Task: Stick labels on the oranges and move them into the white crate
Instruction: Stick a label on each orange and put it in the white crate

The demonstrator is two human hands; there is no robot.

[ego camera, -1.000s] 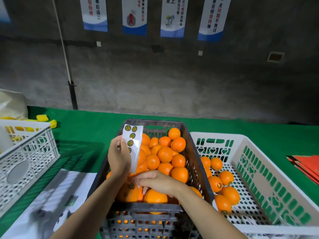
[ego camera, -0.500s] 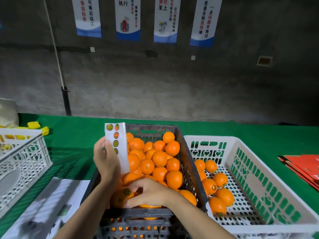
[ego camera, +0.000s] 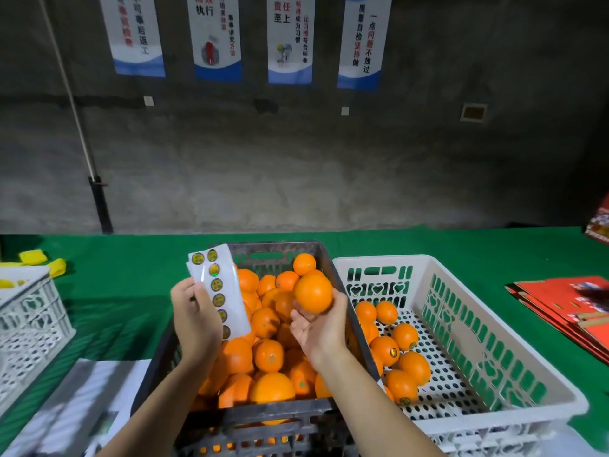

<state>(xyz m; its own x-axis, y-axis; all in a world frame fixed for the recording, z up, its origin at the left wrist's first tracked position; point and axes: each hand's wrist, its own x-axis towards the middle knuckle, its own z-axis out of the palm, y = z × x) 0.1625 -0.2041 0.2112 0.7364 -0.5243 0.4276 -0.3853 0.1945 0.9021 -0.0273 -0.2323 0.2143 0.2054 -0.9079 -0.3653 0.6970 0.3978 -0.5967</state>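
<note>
Here I see one orange (ego camera: 313, 292) cupped in the curled fingers of the right hand (ego camera: 321, 328), raised above the black crate (ego camera: 273, 249), which is heaped with other oranges (ego camera: 268, 356). Just beside it, the left hand (ego camera: 194, 321) pinches a label sheet (ego camera: 219, 291) upright. The white crate (ego camera: 461, 291) on the right holds several labelled oranges (ego camera: 390, 351). Both crates sit on a green tablecloth (ego camera: 131, 275) before a grey wall (ego camera: 329, 159) hung with posters (ego camera: 290, 37).

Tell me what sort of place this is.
Probably a fruit-packing workroom: a dark crate heaped with oranges beside a white crate, a label sheet in the left hand, and slogan banners on a concrete wall.
</note>
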